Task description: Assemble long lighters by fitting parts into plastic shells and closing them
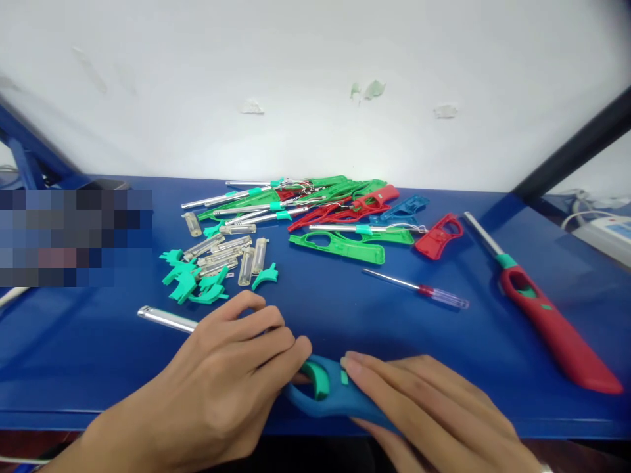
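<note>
My left hand point(231, 374) and my right hand point(434, 407) both press on a blue lighter point(328, 394) with a green trigger, lying at the near edge of the blue table point(345, 315). The lighter's metal tube point(165, 318) sticks out to the left from under my left hand. My left fingers curl over the front of the handle. Over its rear part, my right fingers lie close together.
A finished red lighter point(552, 322) lies at the right. A small screwdriver point(419, 289) lies mid-table. Further back is a pile of green, red and blue handle shells point(345, 217), metal tubes, clear tanks point(227, 253) and green triggers point(192, 282). A white wall stands behind.
</note>
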`<state>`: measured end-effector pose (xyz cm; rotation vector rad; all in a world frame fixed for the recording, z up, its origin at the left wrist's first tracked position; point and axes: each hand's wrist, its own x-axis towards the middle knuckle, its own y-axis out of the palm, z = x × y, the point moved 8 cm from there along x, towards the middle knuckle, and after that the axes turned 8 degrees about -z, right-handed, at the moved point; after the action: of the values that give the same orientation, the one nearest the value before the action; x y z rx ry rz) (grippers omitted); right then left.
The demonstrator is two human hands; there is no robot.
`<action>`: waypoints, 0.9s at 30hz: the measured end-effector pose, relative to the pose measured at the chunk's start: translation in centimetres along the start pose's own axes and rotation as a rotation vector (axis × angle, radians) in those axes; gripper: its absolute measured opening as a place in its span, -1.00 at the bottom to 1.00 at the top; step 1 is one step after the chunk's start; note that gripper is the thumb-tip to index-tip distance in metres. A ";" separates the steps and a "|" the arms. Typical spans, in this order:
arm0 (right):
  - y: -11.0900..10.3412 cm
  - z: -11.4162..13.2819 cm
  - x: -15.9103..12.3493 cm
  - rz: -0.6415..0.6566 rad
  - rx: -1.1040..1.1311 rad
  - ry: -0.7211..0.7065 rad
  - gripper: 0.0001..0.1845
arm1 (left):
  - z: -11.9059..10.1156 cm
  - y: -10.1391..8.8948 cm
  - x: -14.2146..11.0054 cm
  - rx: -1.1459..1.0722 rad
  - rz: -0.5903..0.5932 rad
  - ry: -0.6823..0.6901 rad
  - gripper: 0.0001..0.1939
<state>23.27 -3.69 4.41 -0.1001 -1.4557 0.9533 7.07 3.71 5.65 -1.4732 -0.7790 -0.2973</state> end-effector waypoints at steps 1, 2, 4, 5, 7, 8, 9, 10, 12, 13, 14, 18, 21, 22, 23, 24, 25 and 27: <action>0.0 0.0 -0.2 0.012 0.005 0.000 -0.73 | 0.0 0.0 0.0 0.000 -0.004 0.001 -0.64; 0.0 -0.1 -0.4 0.029 0.000 -0.002 -0.72 | 0.0 0.0 -0.1 -0.001 -0.002 0.001 -0.63; 0.1 -0.1 -0.8 0.089 -0.018 -0.045 -0.71 | -0.1 0.0 -0.2 0.003 -0.002 0.001 -0.63; 0.1 -0.1 -1.0 0.111 -0.025 -0.071 -0.71 | -0.1 0.0 -0.2 0.004 -0.007 0.001 -0.63; 0.1 0.0 -1.2 0.131 -0.025 -0.106 -0.71 | 0.0 0.0 -0.2 0.004 -0.008 0.002 -0.63; 0.1 -0.1 -1.1 0.132 -0.023 -0.105 -0.72 | 0.0 0.0 -0.2 0.004 -0.008 0.002 -0.63; 0.1 -0.1 -1.0 0.119 -0.019 -0.097 -0.73 | 0.0 0.0 -0.2 0.003 -0.009 0.002 -0.63; 0.1 -0.2 -0.9 0.095 -0.015 -0.078 -0.73 | 0.1 0.1 -0.1 0.001 -0.002 -0.001 -0.64; 0.1 -0.3 -0.6 0.058 -0.009 -0.039 -0.74 | 0.2 0.2 0.0 0.002 0.000 -0.007 -0.64; 0.2 -0.4 -0.4 0.046 -0.008 -0.021 -0.75 | 0.2 0.2 0.0 0.008 -0.004 -0.009 -0.64; 0.2 -0.5 -0.3 0.040 -0.007 0.000 -0.76 | 0.2 0.2 0.1 0.014 -0.006 -0.010 -0.64; 0.2 -1.0 -0.2 0.033 0.037 0.075 -0.78 | 0.3 0.2 -0.2 0.045 -0.032 -0.010 -0.66; -0.3 -1.7 -0.6 0.004 0.050 0.147 -0.75 | 0.8 -0.2 -0.5 0.070 -0.053 -0.026 -0.67; -0.6 -2.1 -0.8 -0.009 0.064 0.179 -0.76 | 1.0 -0.3 -0.5 0.082 -0.050 -0.032 -0.66; -0.8 -2.4 -0.9 -0.019 0.090 0.207 -0.78 | 1.1 -0.3 -0.5 0.094 -0.041 -0.037 -0.65; -0.9 -2.6 -1.0 -0.022 0.118 0.226 -0.79 | 1.2 -0.3 -0.5 0.101 -0.027 -0.042 -0.64; -1.0 -2.8 -1.0 -0.017 0.140 0.238 -0.80 | 1.3 -0.3 -0.5 0.104 -0.011 -0.046 -0.63; -0.9 -2.9 -0.8 0.004 0.144 0.242 -0.83 | 1.2 -0.2 -0.4 0.106 0.019 -0.047 -0.60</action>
<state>26.34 -3.36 3.76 -0.1091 -1.1620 1.0099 6.34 4.77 5.44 -1.3914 -0.8061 -0.2045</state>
